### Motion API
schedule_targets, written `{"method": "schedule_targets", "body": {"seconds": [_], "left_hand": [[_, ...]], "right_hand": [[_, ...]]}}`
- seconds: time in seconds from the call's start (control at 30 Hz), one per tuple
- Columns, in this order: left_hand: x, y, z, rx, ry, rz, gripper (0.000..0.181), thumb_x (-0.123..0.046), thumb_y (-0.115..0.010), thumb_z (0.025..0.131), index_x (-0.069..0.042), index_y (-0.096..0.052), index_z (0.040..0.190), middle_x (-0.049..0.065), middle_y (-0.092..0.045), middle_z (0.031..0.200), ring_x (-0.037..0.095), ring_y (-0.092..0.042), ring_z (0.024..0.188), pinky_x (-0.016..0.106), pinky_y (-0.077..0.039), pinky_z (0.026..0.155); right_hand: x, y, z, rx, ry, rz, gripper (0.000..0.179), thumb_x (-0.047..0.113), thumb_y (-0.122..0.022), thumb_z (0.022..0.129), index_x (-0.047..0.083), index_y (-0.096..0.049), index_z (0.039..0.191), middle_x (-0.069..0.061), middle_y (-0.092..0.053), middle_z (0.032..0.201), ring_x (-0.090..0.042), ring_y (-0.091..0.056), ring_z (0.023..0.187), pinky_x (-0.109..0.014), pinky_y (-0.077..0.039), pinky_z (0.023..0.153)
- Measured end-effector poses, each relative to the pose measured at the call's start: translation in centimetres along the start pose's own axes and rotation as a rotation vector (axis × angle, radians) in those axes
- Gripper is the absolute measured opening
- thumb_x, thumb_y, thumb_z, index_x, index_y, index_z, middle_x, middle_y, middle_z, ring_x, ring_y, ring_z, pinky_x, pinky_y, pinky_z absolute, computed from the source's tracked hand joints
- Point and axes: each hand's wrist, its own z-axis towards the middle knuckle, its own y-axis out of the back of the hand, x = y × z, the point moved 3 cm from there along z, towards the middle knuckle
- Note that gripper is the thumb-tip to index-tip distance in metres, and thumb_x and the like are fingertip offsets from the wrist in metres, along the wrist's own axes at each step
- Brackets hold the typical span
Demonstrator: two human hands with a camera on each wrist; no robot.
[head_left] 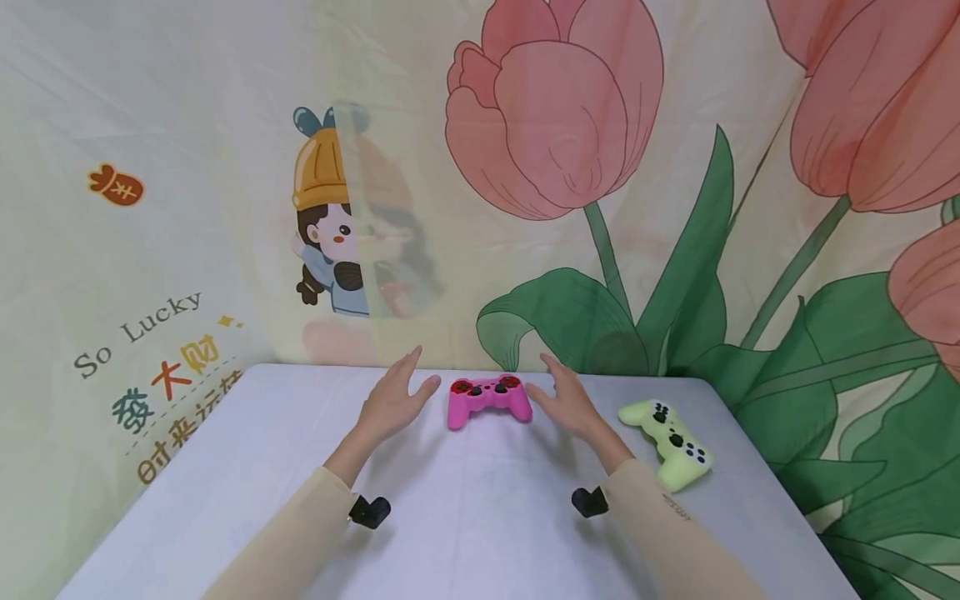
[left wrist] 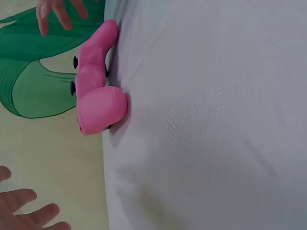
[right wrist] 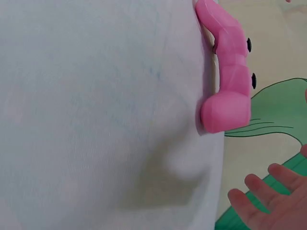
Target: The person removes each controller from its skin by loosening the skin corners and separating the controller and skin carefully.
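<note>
A pink game controller (head_left: 491,397) with black thumbsticks and red button areas lies near the far edge of the white table. To its left my left hand (head_left: 392,402) is held above the table, fingers spread and thumb pointing toward the controller. On the other side my right hand (head_left: 566,400) has its fingers extended, and its thumb comes close to the controller's right end. Neither hand grips anything. Both wrist views show the pink controller (left wrist: 98,91) resting on the cloth, with the right hand's fingers (right wrist: 261,191) apart from it in the right wrist view.
A pale green game controller (head_left: 671,446) lies turned at an angle on the right of the table (head_left: 480,517), beside the right forearm. Behind the table hangs a printed cloth (head_left: 420,250) with tulips and a cartoon figure. Black wrist-worn pieces (head_left: 370,512) stick out from the sleeves.
</note>
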Motion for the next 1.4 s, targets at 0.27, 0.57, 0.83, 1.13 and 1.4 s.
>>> {"method": "schedule_targets", "body": {"seconds": [0.27,0.57,0.83,1.13,1.4], "left_hand": [[-0.7,-2.7,1.1,0.011,0.047,-0.143,0.074,-0.051,-0.053,0.108,-0.014,-0.030,0.168,0.023,-0.046,0.161,0.045,-0.057,0.137,0.066,-0.042,0.113],[-0.7,-5.1,2.1,0.028,0.152,-0.249,0.065,-0.047,-0.050,0.109,-0.009,-0.042,0.162,0.023,-0.062,0.144,0.044,-0.054,0.138,0.061,-0.041,0.115],[-0.5,-7.1,2.7,0.090,0.242,-0.350,0.069,-0.052,-0.049,0.108,-0.007,-0.042,0.161,0.024,-0.058,0.148,0.042,-0.054,0.139,0.059,-0.042,0.115],[-0.9,-8.9,3.1,0.099,0.317,-0.380,0.063,-0.041,-0.053,0.109,-0.003,-0.044,0.159,0.023,-0.048,0.160,0.043,-0.039,0.152,0.060,-0.034,0.122],[-0.6,-9.5,3.5,0.076,0.354,-0.410,0.059,-0.035,-0.055,0.108,-0.006,-0.046,0.159,0.021,-0.049,0.160,0.040,-0.044,0.149,0.058,-0.035,0.122]], "right_hand": [[-0.4,-1.9,1.2,0.043,-0.179,0.167,0.070,0.041,-0.055,0.109,0.015,-0.027,0.167,-0.023,-0.044,0.161,-0.045,-0.049,0.143,-0.064,-0.042,0.114],[-0.2,-4.1,2.5,0.035,-0.300,0.259,0.065,0.041,-0.054,0.109,0.016,-0.033,0.165,-0.022,-0.048,0.155,-0.042,-0.048,0.142,-0.063,-0.039,0.116],[-0.2,-5.8,3.2,0.048,-0.345,0.279,0.065,0.040,-0.054,0.109,0.014,-0.034,0.165,-0.022,-0.048,0.157,-0.039,-0.048,0.142,-0.058,-0.043,0.115],[-0.5,-6.5,3.4,0.044,-0.376,0.227,0.062,0.035,-0.051,0.110,0.011,-0.036,0.165,-0.022,-0.042,0.164,-0.040,-0.040,0.151,-0.059,-0.033,0.123],[-0.9,-6.8,3.8,0.043,-0.392,0.209,0.060,0.033,-0.052,0.110,0.009,-0.039,0.164,-0.023,-0.043,0.163,-0.041,-0.042,0.149,-0.060,-0.033,0.122]]}}
